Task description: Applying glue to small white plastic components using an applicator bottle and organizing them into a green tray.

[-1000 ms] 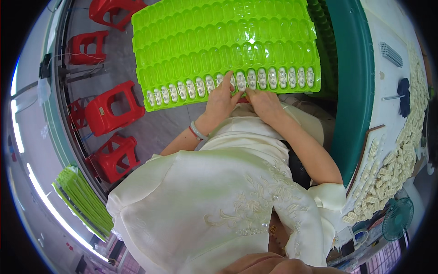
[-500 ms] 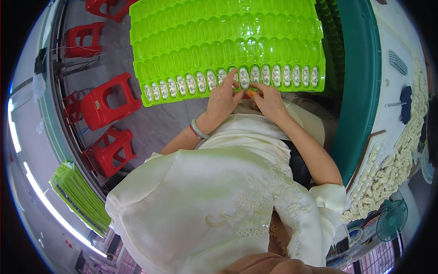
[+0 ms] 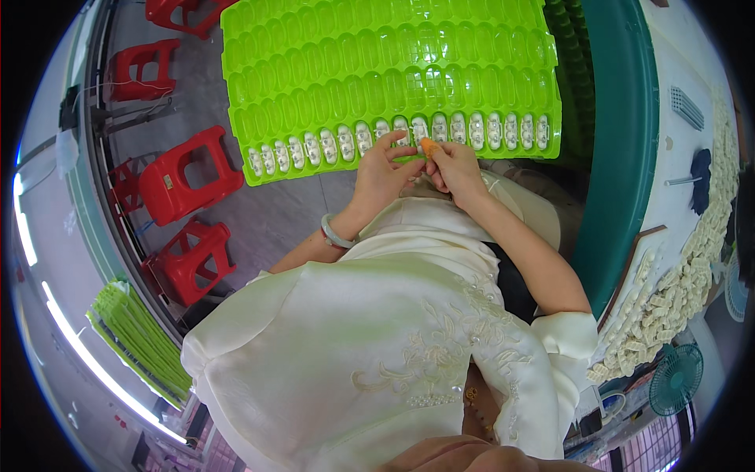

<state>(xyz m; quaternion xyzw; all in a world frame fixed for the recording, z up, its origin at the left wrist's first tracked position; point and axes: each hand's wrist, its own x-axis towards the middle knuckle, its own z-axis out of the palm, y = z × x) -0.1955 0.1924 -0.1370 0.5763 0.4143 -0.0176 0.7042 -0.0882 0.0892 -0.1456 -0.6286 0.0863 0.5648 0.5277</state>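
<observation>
A bright green tray (image 3: 330,82) with rows of oval pockets spreads before me. Small white oblong parts with greyish dots fill its nearest row; one white part (image 3: 420,128) lies just beyond my fingertips. My left hand (image 3: 384,171) hovers at the tray's near edge, its fingers apart and bent toward the other hand. Beside it, my right hand (image 3: 458,169) is closed with curled fingers, and an orange finger cover (image 3: 429,147) shows at a fingertip. Whatever its fingers pinch is hidden or too small to name.
Red plastic stools (image 3: 189,175) stand on the grey floor at left. A dark green edge (image 3: 621,149) runs along a white table at right, where cream-coloured pieces (image 3: 661,315) lie heaped. Stacked green trays (image 3: 134,338) are at lower left.
My left hand has drawn back slightly from the row, its index finger no longer stretched over a white part. My right hand has turned, bringing the orange cover up over the tray edge.
</observation>
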